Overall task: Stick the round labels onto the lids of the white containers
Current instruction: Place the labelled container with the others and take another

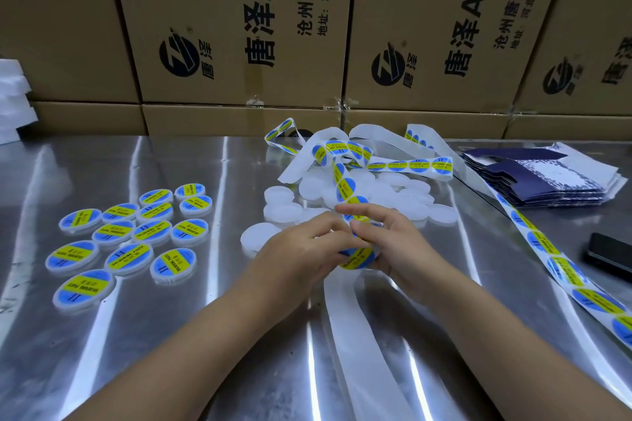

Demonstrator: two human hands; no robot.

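- The left hand (304,246) and the right hand (390,243) meet at the middle of the desk (171,335). Both have curled fingers and pinch the label strip (342,181) where it comes down to them.
- One round label (355,256), blue with a yellow band, sits under the fingertips, face up. It is probably being peeled off or pressed down. I cannot tell whether a container lies beneath it, because the hands cover that spot.
- The right forefinger lies straighter, above the strip, seemingly to steady it while the thumbs work the label's edge.
- The bare white containers (443,214) are heaped just beyond the hands towards the far edge. That keeps the next one within easy reach.
- The labelled containers (151,230) lie flat on the left half of the desk, lids up and well apart from the heap. This looks meant to keep finished work from mixing with the rest.
- The used backing (359,335) trails from the hands to the near edge, out of the way. A further stretch of strip with labels on it runs down the right side.
- By the two groups, the job looks about halfway done.
- Cardboard boxes (222,27) wall the far edge, flat dark-blue cartons (547,181) are stacked at the far right corner, and a phone (608,253) lies at the right edge.
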